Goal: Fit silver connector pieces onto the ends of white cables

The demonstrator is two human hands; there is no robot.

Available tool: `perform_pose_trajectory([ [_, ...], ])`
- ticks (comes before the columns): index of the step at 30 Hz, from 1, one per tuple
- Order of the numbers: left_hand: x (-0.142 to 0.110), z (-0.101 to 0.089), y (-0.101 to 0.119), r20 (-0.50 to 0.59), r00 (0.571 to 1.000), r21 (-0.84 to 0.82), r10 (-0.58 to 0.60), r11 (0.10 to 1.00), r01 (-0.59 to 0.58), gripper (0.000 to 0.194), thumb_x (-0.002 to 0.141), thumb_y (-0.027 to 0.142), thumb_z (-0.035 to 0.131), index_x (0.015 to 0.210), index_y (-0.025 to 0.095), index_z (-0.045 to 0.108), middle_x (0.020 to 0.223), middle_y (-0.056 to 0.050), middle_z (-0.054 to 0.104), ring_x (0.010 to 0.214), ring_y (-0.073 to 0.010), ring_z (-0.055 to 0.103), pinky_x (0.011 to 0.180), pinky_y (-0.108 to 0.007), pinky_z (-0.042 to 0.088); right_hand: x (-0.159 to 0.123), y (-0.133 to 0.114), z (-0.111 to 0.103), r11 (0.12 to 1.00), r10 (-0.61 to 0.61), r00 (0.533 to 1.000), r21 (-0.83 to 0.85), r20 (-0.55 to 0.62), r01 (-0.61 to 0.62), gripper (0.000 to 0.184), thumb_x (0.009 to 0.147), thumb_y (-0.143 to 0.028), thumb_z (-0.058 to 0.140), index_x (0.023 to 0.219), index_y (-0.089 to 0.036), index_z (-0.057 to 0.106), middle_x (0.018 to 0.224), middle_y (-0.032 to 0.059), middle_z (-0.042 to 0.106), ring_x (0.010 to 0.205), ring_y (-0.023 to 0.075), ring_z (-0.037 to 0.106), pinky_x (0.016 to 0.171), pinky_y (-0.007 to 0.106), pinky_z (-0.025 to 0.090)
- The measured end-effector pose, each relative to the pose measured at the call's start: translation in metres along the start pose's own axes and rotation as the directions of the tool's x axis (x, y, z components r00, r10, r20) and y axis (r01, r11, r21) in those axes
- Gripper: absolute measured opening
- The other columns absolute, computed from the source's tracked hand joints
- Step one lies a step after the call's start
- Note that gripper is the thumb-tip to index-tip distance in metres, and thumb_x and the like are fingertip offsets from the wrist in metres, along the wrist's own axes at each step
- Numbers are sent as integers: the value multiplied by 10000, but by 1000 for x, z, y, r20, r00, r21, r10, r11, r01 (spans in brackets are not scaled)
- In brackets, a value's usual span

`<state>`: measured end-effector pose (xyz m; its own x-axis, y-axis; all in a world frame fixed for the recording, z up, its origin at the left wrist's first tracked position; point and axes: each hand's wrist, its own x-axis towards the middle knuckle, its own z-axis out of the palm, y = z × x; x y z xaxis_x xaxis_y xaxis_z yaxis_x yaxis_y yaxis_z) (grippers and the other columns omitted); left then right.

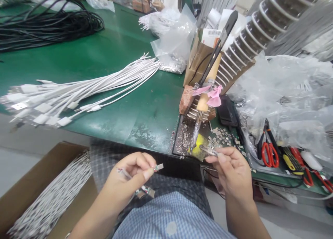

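Observation:
My left hand (130, 175) is closed in a pinch on a thin white cable end with a small metal connector (158, 168) sticking out to the right; a second connector (147, 191) hangs below it. My right hand (231, 173) is closed on metal tweezers (208, 150) whose tips point left, just below the tip of a soldering iron (195, 135). The iron rests slanted in a coiled wire stand (241, 48) above a dark tray (182, 138) littered with solder bits and a yellow sponge (199, 145).
A bundle of white cables (85, 90) lies on the green table (117, 51). A cardboard box (33, 183) of more white cables sits at lower left. Black cable coils (47, 24) lie far left. Red-handled scissors (269, 152), pliers and plastic bags (286, 90) crowd the right.

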<state>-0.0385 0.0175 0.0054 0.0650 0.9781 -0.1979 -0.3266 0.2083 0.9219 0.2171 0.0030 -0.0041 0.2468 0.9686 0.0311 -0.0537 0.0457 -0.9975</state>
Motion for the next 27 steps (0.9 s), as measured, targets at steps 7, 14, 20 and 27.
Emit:
perform_pose_trajectory([
  [7,0,0,0,-7,1000,13,-3,1000,3,162,673,172,808,592,198,671,680,3,664,641,-114,557,659,-221,473,0,3,2,996,-70,998,-46,4,70,152,903,-330,687,957,-193,646,772,46,794,726,187,781,705,279,618],
  [14,2,0,3,10,1000,41,21,999,-21,164,693,152,787,598,193,660,686,-6,668,599,-110,533,552,-205,421,-7,1,1,991,-108,994,-81,-24,105,136,893,-283,700,956,-172,652,798,61,791,714,196,782,658,271,629],
  [20,12,-4,4,171,984,75,48,995,-61,144,756,123,743,660,202,671,730,0,682,647,-112,604,574,-182,483,-4,-1,7,901,-342,939,-273,32,337,82,920,-198,638,1000,-203,657,812,36,791,729,190,785,657,263,640],
  [27,20,21,4,262,958,119,-116,989,87,150,737,124,714,632,170,616,731,-8,656,550,-86,536,481,-186,448,7,-4,9,855,-362,932,-391,26,342,276,885,-193,647,1154,-218,588,800,10,704,632,126,681,512,205,539],
])
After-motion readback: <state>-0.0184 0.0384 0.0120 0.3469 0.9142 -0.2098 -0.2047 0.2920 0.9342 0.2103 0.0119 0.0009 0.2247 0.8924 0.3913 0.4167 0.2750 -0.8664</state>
